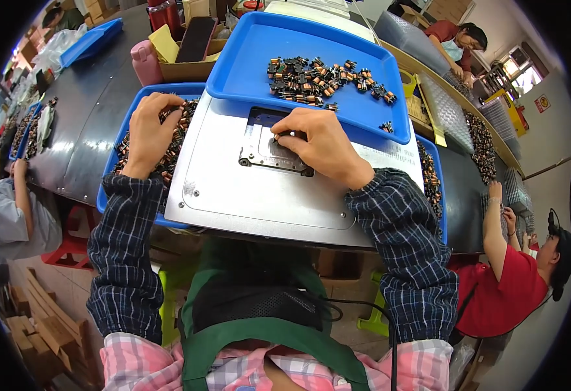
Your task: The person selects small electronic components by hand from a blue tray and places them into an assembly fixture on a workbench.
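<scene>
My right hand pinches a small copper-wound coil between thumb and fingers. It is directly over a metal fixture set into a silvery metal plate. My left hand reaches over the left blue tray, which is full of small black-and-copper coils. Its thumb and fingertips are closed among the coils; what they hold is hidden. Beyond the plate, overlapping its far edge, a larger blue tray bears a loose heap of similar coils.
A pink bottle and a cardboard box with a dark phone-like slab stand behind the left tray. Another coil-filled blue tray shows at the plate's right. Bubble wrap lies farther right. Co-workers sit left, right and far right.
</scene>
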The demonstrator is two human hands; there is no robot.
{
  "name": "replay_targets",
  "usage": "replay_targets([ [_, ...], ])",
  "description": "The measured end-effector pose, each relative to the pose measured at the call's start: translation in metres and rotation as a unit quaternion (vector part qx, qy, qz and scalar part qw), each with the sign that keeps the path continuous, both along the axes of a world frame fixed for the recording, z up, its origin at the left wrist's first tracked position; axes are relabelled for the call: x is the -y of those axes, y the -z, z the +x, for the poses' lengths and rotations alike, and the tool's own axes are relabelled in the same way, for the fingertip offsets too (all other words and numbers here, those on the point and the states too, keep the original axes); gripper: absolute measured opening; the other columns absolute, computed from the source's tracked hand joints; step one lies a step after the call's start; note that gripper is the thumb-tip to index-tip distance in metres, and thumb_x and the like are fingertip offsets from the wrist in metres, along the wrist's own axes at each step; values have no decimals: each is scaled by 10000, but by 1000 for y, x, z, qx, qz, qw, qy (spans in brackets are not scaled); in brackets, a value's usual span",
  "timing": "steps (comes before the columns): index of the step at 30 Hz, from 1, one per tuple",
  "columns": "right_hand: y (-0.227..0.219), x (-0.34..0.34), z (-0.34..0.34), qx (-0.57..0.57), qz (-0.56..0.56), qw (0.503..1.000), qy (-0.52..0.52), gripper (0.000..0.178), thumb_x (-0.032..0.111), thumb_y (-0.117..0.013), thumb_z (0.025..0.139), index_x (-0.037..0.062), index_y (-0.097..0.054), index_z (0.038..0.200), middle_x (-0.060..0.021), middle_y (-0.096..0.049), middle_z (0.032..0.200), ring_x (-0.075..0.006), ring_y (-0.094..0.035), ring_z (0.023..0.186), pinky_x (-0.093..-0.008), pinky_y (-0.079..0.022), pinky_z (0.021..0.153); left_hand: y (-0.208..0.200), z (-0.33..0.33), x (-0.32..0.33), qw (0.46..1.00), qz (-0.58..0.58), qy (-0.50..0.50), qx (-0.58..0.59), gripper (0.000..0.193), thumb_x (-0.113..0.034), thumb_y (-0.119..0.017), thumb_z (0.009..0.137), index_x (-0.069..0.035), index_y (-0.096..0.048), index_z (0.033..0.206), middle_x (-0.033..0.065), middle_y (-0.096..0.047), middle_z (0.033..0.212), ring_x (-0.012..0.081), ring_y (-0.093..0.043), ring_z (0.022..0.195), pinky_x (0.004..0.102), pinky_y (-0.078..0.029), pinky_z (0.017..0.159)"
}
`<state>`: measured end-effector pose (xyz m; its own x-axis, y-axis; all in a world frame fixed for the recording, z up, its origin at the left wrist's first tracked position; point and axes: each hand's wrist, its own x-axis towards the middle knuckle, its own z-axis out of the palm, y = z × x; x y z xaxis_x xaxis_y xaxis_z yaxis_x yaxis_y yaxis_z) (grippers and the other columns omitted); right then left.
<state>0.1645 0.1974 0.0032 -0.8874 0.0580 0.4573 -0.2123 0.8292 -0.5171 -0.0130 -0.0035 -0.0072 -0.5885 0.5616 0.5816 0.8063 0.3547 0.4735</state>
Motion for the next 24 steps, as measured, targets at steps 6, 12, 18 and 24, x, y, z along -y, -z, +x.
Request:
replay_targets([
  [6,0,0,-2,2,55,998,-13,125,24,-627,693,1,-637,816,-107,-599,764,-244,-576,690,-294,-457,623,-18,6,-41,993,30,81,-80,182,-63,-590,716,-25,-610,893,104,-571,893,269,-518,891,338,-408,790],
  [12,-2,-3,-3,-10,46,998,-30,119,22,-625,696,7,-630,814,-99,-595,757,-231,-574,681,-288,-453,617,-21,14,-116,971,-68,208,-96,324,-10,-517,696,-63,-600,1005,103,-524,1047,262,-519,974,327,-412,839],
  [18,-31,-25,7,10,-445,895,16,137,79,-591,781,16,-621,898,-20,-576,664,-39,-491,511,-154,-317,389,-24,5,-122,981,-116,148,-52,312,8,-517,659,-51,-616,949,96,-541,1012,260,-533,948,316,-418,823],
  [24,-29,-66,9,-55,-398,914,59,163,128,-618,778,19,-613,899,-17,-554,653,-56,-491,517,-161,-302,397,-17,-6,-115,983,-55,174,8,207,-49,-571,676,3,-613,872,110,-608,806,198,-568,742,292,-452,705],
])
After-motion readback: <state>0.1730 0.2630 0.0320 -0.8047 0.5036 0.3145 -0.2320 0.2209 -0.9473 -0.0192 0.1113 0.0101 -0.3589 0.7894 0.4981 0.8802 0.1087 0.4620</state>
